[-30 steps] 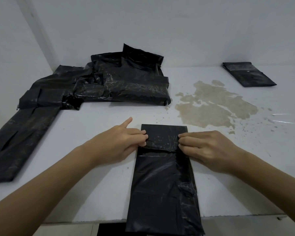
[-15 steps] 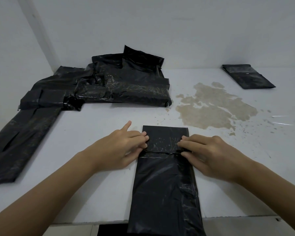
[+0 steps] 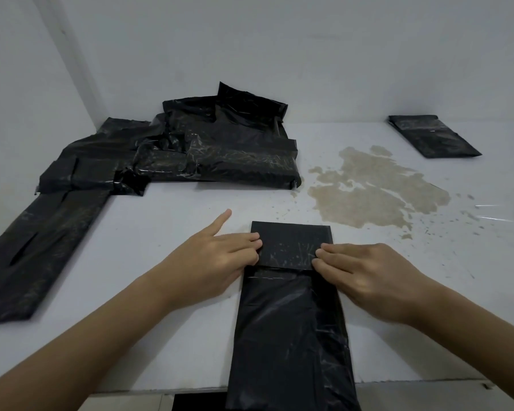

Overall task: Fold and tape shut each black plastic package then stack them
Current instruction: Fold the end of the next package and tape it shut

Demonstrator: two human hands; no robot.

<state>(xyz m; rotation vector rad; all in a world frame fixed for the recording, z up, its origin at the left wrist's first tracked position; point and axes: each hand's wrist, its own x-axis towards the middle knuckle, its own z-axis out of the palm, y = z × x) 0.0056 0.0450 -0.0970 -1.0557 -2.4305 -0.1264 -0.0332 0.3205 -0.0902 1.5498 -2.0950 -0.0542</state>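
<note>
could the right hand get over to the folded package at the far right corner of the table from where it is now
Probably yes: nothing stands between the right hand and the folded package, only bare, stained table. But its fingers now hold the flap of the package in front, so they must let go first.

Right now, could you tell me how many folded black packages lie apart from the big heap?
2: the package being folded at the table's near edge under both hands, and one folded package at far right. The heap may hide others.
</note>
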